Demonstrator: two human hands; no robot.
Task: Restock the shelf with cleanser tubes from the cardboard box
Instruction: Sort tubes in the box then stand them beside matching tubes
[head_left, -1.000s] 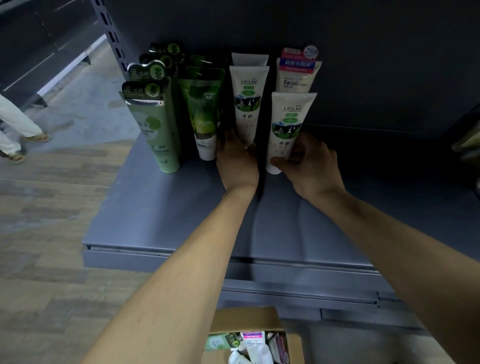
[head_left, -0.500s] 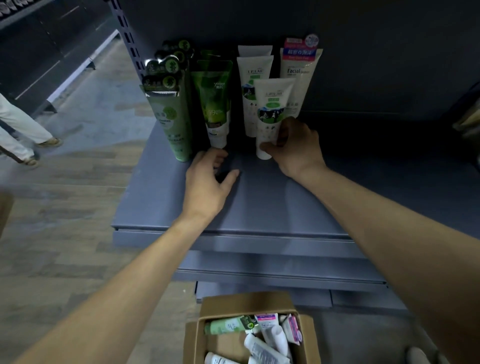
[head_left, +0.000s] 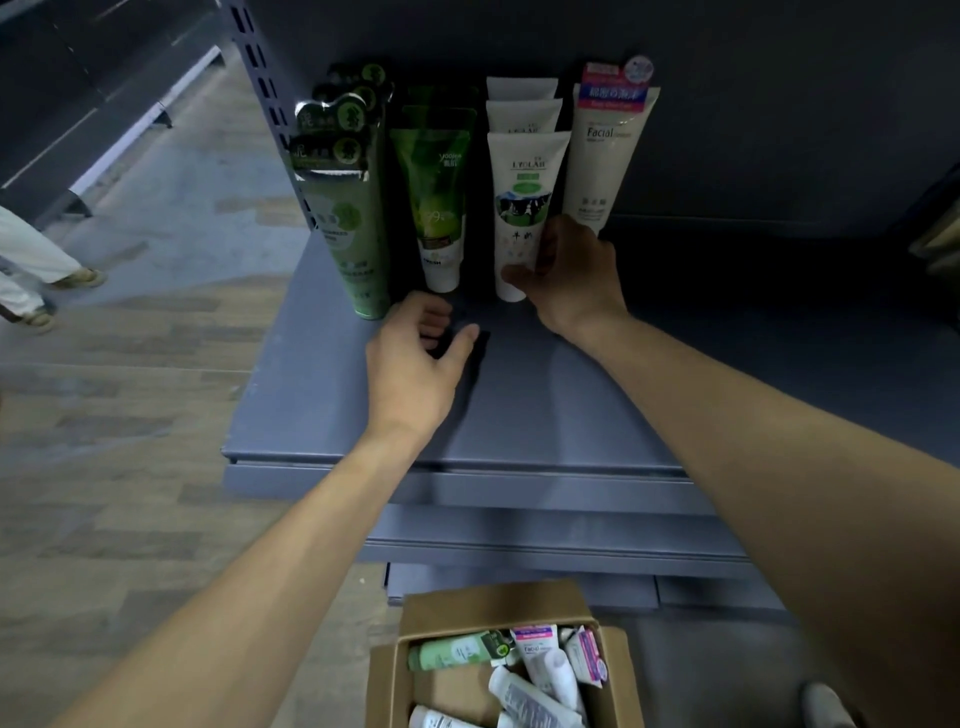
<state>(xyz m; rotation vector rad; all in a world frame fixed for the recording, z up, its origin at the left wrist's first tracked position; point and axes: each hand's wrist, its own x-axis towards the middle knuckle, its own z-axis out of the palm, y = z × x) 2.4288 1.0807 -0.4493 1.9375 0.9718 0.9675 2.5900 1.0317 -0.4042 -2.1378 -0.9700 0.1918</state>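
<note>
The right hand (head_left: 569, 273) grips the front white tube (head_left: 522, 208) near its cap (standing upright on the grey shelf (head_left: 519, 405)). The left hand (head_left: 415, 364) hovers loosely curled, holding nothing, left of that tube; the cardboard box (head_left: 498, 670) sits below the shelf.

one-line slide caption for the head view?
Right hand grips a white LYOLAB tube upright on the grey shelf; left hand hovers empty; cardboard box below.
</note>
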